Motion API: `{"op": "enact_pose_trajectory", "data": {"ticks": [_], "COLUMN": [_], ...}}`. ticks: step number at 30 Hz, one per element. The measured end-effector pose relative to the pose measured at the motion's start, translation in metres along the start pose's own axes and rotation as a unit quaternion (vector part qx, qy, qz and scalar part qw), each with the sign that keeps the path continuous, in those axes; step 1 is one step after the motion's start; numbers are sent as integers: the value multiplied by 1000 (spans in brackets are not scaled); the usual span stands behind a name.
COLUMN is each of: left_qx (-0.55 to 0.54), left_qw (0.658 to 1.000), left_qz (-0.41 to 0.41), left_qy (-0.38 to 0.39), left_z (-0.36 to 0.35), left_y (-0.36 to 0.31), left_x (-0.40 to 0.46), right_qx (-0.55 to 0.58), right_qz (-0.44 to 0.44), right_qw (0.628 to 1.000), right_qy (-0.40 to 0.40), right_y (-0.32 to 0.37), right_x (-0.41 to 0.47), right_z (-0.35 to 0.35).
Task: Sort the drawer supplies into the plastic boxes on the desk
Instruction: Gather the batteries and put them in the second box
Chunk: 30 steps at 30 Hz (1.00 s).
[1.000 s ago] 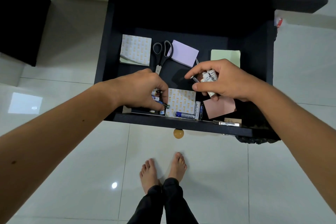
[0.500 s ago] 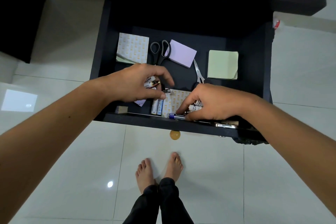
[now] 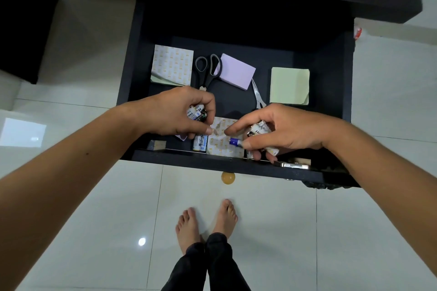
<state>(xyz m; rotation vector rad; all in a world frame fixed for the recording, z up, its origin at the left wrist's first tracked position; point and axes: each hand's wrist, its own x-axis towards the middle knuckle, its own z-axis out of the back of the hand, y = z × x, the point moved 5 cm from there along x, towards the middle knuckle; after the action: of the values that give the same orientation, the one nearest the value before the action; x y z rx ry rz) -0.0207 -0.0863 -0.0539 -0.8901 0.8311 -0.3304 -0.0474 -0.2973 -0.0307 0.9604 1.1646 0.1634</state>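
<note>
Nearest the camera, two bare feet (image 3: 208, 224) stand on the white tiled floor (image 3: 94, 231), just below the round yellowish knob (image 3: 228, 177) on the front of the open black drawer (image 3: 236, 168). Along the drawer's front edge two batteries (image 3: 200, 142) lie side by side, their print too small to read, touching a patterned note pad (image 3: 223, 144) to their right; a small wooden block (image 3: 157, 145) sits near the front left corner. The left hand (image 3: 179, 111) is curled round a clutch of batteries (image 3: 196, 112), where a letter "H" shows on one white label and nothing more can be read; its thumb reaches down toward the two lying batteries. The right hand (image 3: 279, 134) grips a bundle of white-labelled batteries (image 3: 259, 131) in its curled fingers and pinches a blue-capped battery (image 3: 235, 142) between thumb and forefinger over the patterned pad. Half a second ago that hand lay low at the front edge over this battery; now it is raised with the battery in its tips, and the left hand has dropped closer to the front. Farther back lie black-handled scissors (image 3: 208, 68), a lilac pad (image 3: 236, 71), a second patterned pad (image 3: 172, 65) at the left wall and a green pad (image 3: 289, 85) toward the right wall.
</note>
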Motion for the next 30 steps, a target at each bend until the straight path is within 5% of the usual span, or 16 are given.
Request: {"op": "enact_pose_trajectory", "data": {"ticks": [6, 14, 21, 30], "left_qx": [53, 152, 196, 140], "left_qw": [999, 986, 979, 990], "left_qz": [-1, 47, 48, 22], "left_qy": [-7, -40, -30, -23], "left_z": [1, 5, 4, 2], "left_y": [1, 4, 4, 3], "left_x": [-3, -5, -4, 1], "right_qx": [76, -79, -232, -107], "right_qz": [-15, -35, -40, -45], "right_qw": [996, 979, 959, 982], "right_qy": [-51, -182, -157, -151], "right_y": [-12, -21, -17, -19], "right_x": [-5, -9, -7, -9], "right_z": [14, 29, 19, 17]}}
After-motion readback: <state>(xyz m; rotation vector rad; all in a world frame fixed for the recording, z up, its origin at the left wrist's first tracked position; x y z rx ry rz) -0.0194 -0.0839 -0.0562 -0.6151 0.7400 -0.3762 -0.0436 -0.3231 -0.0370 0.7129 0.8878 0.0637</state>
